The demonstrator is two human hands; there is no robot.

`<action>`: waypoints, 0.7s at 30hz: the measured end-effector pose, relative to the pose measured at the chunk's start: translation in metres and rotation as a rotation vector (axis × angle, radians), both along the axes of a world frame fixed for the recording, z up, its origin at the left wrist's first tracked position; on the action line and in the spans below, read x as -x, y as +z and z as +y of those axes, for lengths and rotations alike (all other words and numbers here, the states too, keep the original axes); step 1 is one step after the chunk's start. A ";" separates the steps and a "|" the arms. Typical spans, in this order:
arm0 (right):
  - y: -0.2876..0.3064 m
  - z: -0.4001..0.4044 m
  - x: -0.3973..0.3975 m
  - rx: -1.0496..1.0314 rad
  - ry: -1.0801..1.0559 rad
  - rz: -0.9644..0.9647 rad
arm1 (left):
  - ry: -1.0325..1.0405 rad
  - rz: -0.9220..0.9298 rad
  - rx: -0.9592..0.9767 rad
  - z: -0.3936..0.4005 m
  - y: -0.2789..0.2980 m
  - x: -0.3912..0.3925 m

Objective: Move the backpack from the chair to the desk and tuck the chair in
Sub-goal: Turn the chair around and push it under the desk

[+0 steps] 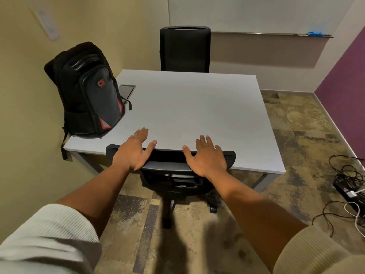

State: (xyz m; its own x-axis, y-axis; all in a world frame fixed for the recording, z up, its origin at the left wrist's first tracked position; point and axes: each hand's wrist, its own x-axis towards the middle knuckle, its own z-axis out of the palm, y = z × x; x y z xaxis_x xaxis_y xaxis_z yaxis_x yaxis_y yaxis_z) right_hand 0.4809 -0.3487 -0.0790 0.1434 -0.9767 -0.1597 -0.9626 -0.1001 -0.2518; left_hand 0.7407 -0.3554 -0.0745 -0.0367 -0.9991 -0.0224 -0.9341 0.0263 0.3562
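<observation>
A black backpack (pixel 87 89) with grey front and red trim stands upright on the left end of the white desk (pixel 189 107), leaning against the yellow wall. One strap hangs over the desk's corner. The black office chair (pixel 173 180) is at the desk's near edge, its backrest top against the edge and its seat under the desk. My left hand (pixel 134 150) and my right hand (pixel 206 156) hover flat over the backrest top, fingers spread, holding nothing.
A second black chair (pixel 184 49) stands at the desk's far side. A cable hatch (pixel 127 89) is set in the desk beside the backpack. A power strip and tangled cables (pixel 347 186) lie on the patterned carpet at the right. A purple wall is on the right.
</observation>
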 end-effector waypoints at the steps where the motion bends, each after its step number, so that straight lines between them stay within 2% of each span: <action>1: 0.000 -0.001 0.000 -0.002 0.001 0.002 | -0.003 -0.001 0.002 -0.001 0.000 0.000; 16: -0.001 -0.004 -0.005 0.019 -0.064 0.007 | -0.029 0.030 -0.026 -0.008 0.005 -0.004; 21: 0.000 -0.002 -0.007 0.019 -0.078 0.067 | -0.061 0.031 -0.055 -0.010 0.004 -0.004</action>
State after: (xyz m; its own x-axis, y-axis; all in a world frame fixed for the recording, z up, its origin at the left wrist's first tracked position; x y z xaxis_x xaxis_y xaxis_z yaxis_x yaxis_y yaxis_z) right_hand 0.4880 -0.3512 -0.0792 0.0565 -0.9875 -0.1475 -0.9822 -0.0284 -0.1857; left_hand 0.7452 -0.3652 -0.0702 -0.0992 -0.9923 -0.0747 -0.9198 0.0628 0.3874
